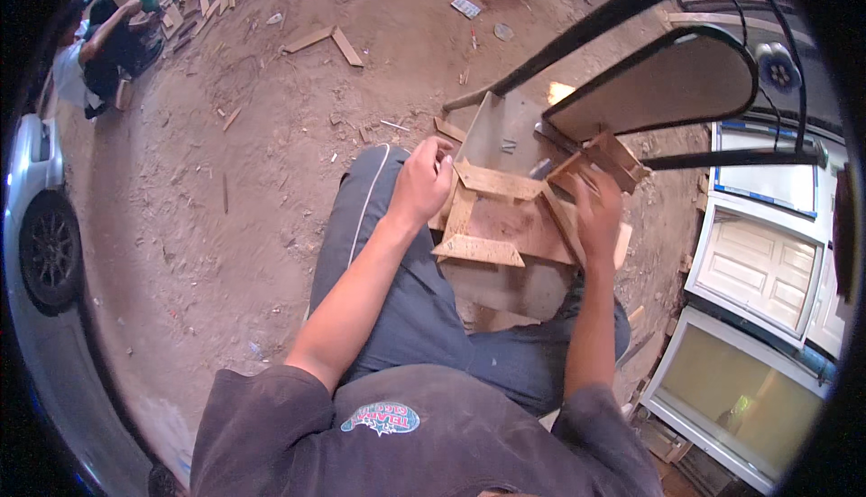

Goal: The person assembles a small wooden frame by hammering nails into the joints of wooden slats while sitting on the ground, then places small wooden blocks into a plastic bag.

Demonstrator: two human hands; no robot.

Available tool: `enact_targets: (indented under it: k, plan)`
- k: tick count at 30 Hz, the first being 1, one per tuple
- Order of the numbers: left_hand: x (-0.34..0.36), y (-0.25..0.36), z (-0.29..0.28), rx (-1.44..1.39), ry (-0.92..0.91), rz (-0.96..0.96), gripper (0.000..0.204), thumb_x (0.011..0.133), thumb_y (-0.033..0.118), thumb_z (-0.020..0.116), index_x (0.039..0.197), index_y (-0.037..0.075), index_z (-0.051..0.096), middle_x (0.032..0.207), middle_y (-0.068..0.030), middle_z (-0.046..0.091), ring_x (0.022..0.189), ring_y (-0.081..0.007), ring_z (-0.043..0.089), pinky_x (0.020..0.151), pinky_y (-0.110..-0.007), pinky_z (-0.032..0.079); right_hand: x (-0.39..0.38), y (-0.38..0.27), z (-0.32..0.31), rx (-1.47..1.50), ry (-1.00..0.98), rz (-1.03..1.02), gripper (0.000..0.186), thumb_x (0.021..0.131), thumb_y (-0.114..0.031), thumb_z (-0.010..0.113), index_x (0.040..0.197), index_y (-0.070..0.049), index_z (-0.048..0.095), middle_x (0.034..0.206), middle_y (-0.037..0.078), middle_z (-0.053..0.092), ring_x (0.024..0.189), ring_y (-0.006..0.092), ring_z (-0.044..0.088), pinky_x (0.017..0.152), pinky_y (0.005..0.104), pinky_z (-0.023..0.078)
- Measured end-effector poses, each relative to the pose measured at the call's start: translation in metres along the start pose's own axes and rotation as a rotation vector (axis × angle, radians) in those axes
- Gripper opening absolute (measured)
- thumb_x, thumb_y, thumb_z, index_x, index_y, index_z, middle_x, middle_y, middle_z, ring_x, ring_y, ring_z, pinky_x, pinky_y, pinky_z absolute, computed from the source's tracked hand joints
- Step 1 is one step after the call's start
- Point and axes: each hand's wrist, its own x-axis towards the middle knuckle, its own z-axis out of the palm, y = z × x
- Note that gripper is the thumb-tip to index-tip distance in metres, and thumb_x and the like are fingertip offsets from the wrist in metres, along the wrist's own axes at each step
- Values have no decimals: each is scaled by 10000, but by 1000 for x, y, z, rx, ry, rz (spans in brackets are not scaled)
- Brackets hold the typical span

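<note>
Between my legs lies a frame of light wood strips (510, 182), with mitred ends, over a brown board (523, 226). My left hand (424, 183) is beside the frame's upper left corner, above my left knee. Its fingers are curled together, and whatever is in them is too small or hidden to name. My right hand (597, 213) reaches to a small brown wooden box (606, 161) at the right; its fingertips are partly lost against the wood. Some nails (509, 146) rest on a grey board (492, 132) beyond the frame. Near them is a small grey metal piece (540, 170).
A black metal frame with an oval-ended panel (658, 82) stands at the right. White panelled doors (756, 267) and a glazed panel (735, 389) lie farther right. Wood scraps (334, 44) litter the dirt ground. A car (54, 253) and another person (108, 55) are at the left.
</note>
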Motion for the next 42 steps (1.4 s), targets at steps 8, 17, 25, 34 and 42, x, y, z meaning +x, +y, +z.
enact_targets:
  k: [8,17,25,34,42]
  plan:
    - [14,4,-10,-214,26,-178,144,990,116,622,1072,7,668,896,-45,682,815,-104,622,730,-294,517,-151,95,-74,-467,-456,544,613,882,-174,740,1447,-61,529,1498,240,498,1427,420,440,1165,505,360]
    - [210,-152,72,801,-861,-181,477,920,351,688,1272,29,690,1260,-207,703,1152,-364,687,933,-473,554,-133,108,-52,-230,-432,708,568,788,-9,830,1290,-14,563,1218,177,594,1147,318,638,935,410,543]
    - [201,-305,190,1367,-893,-112,469,969,350,652,1393,151,657,1448,-91,612,1322,-291,585,999,-626,481,-106,68,-56,-233,-454,803,557,747,-52,873,1217,-34,573,1206,178,569,1146,385,631,941,442,569]
    - [210,-298,195,1410,-1223,344,388,991,321,603,1339,175,695,1449,-129,569,1365,-344,519,985,-638,493,-113,69,-53,-169,-404,791,562,761,19,833,1255,-50,574,1229,163,567,1189,361,607,987,440,554]
    - [227,-346,187,1451,-1107,469,531,935,315,658,1438,151,608,1657,-125,346,1459,-379,414,1029,-528,489,-107,68,-51,-189,-423,787,576,749,33,829,1253,-63,568,1236,158,563,1182,355,607,993,420,548]
